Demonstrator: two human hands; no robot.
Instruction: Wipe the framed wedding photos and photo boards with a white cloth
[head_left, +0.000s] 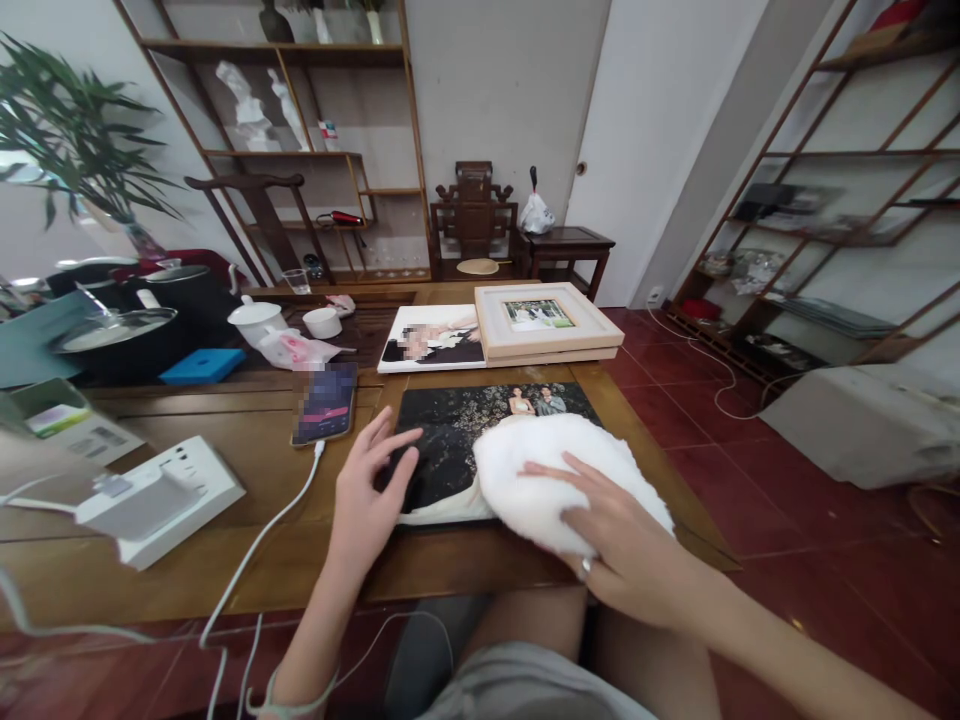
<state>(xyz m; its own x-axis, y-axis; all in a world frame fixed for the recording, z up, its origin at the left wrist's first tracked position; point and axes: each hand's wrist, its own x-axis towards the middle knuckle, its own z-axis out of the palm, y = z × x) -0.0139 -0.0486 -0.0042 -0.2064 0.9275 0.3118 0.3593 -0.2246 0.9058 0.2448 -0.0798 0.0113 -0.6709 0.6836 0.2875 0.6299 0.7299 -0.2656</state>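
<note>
A dark photo panel (439, 440) of a couple lies flat on the wooden table in front of me. My right hand (607, 525) grips a fluffy white cloth (555, 450), which rests on the panel's right half and hides much of it. Part of the cloth hangs past the panel's right side. At the panel's left edge is my left hand (371, 480), fingers apart and holding nothing. Whether its fingertips touch the panel I cannot tell.
Behind the panel lie a white photo board (431, 335) and pale wooden frames (551, 345). To the left are a phone (325, 405) on a charging cable (281, 535), a power strip (180, 500), a blue box (202, 365), a lidded white bowl (259, 320) and dark pots (120, 335).
</note>
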